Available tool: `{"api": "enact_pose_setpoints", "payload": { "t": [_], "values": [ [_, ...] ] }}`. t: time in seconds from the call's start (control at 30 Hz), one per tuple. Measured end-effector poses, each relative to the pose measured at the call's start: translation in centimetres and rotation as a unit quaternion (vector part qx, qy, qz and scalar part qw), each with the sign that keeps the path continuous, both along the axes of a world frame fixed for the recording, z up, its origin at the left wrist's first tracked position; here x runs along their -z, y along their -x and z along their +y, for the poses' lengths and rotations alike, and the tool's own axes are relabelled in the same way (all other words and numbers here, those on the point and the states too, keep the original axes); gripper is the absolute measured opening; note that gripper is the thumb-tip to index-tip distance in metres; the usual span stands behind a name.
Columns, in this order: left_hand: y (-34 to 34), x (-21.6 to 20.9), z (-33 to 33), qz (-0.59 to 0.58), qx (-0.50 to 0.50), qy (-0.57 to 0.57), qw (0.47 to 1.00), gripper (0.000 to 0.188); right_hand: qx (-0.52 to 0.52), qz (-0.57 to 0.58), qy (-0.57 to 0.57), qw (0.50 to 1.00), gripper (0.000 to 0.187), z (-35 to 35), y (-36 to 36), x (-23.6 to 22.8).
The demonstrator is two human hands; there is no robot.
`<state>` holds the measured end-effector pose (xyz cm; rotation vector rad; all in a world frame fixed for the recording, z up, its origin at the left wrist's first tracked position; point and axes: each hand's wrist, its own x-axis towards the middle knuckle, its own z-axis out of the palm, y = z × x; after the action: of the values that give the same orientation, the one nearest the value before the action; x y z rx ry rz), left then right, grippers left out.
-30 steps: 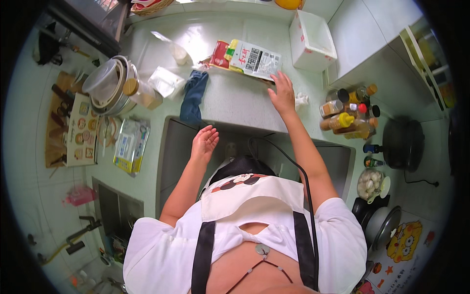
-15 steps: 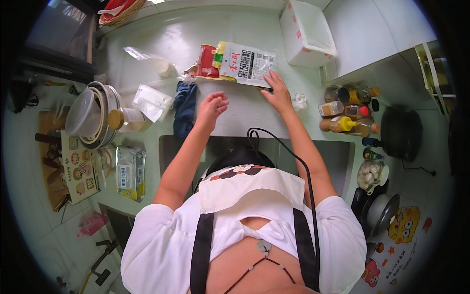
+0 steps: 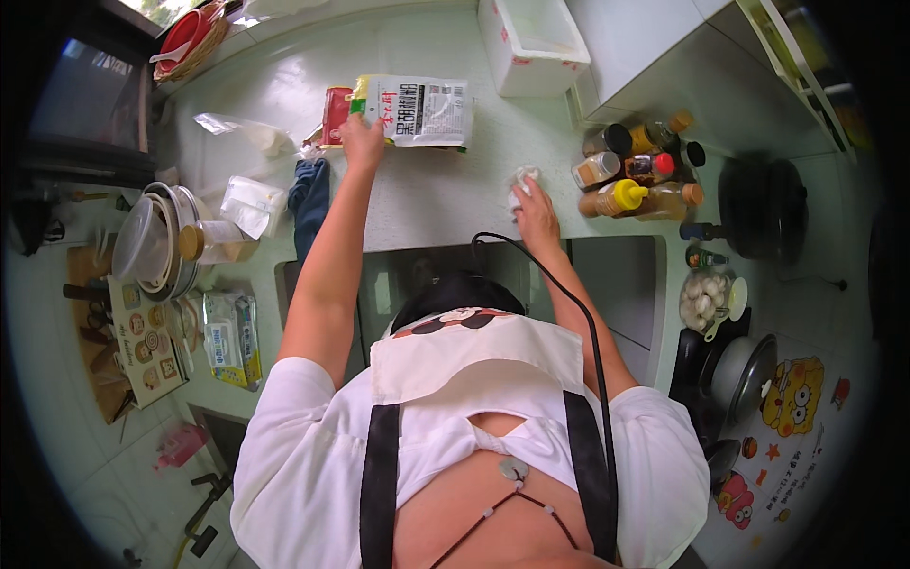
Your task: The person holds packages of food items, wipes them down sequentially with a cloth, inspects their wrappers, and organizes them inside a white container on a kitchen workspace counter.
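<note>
My left hand [image 3: 363, 144] is at the lower left corner of a white and silver seasoning packet [image 3: 431, 112], its fingers closed on the edge. Behind that packet a yellow-green one [image 3: 359, 93] peeks out, and a red packet [image 3: 336, 116] lies just left of my fingers. On the right side of the counter my right hand [image 3: 538, 220] is closed over a crumpled white tissue [image 3: 521, 182]. The fingers of that hand partly cover the tissue.
Left of my left forearm lie a dark blue cloth [image 3: 310, 201], a tissue pack [image 3: 253, 207] and a clear plastic bag [image 3: 248, 133]. Bottles [image 3: 654, 166] crowd the right. A white foam box [image 3: 536, 47] stands at the back; a black cable [image 3: 569, 294] crosses my right forearm.
My left hand has reached forward onto the packet's corner. My right hand has left the packet's right end, come back toward me and closed on the tissue. The view has shifted rightward.
</note>
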<state>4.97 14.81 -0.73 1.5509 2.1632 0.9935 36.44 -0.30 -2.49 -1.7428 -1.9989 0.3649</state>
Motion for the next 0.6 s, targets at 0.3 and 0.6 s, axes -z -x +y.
{"api": "enact_pose_setpoints", "payload": {
  "t": [0.3,0.6],
  "values": [
    [-1.6,-1.6,0.1,0.048,-0.024,0.078,0.996,0.032,-0.039,-0.027,-0.029,0.998,0.040,-1.8,-1.5,-1.1],
    [-8.4,-6.6,-6.6,-0.217,0.140,-0.065,0.964,0.014,-0.079,0.042,0.023,0.996,0.043,-0.5,-2.5,-1.8]
  ]
}}
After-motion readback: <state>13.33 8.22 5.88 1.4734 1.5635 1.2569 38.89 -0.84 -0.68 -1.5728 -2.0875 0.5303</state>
